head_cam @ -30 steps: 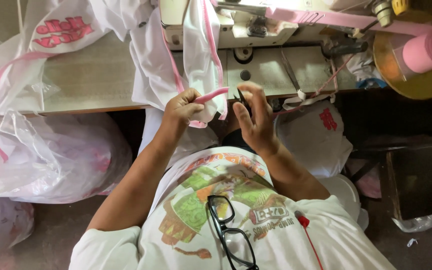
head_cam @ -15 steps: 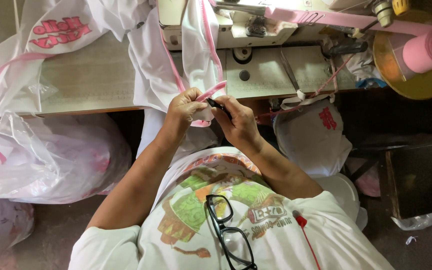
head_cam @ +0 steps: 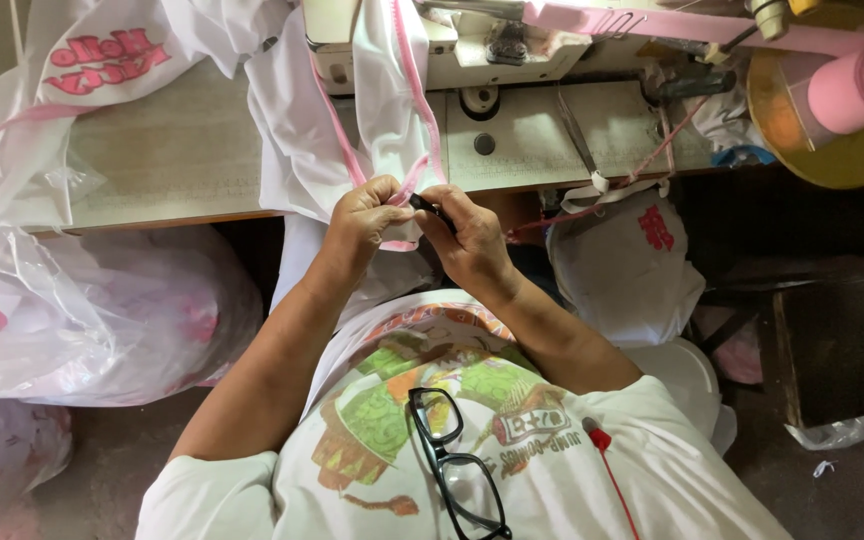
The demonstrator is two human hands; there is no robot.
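Here, a wooden sewing table (head_cam: 182, 160) spans the frame, the sewing machine (head_cam: 472, 40) at its far edge and bulging plastic bags of fabric (head_cam: 102, 320) below its left end. Draped over the table's near edge hangs a white garment (head_cam: 297, 130) trimmed in pink binding (head_cam: 417, 90), apparently pulled toward the lap for close work. Just in front of that edge, the left hand (head_cam: 362, 215) pinches the pink trim taut, while the right hand (head_cam: 467, 240) closes on a small dark tool (head_cam: 430, 207), likely snips.
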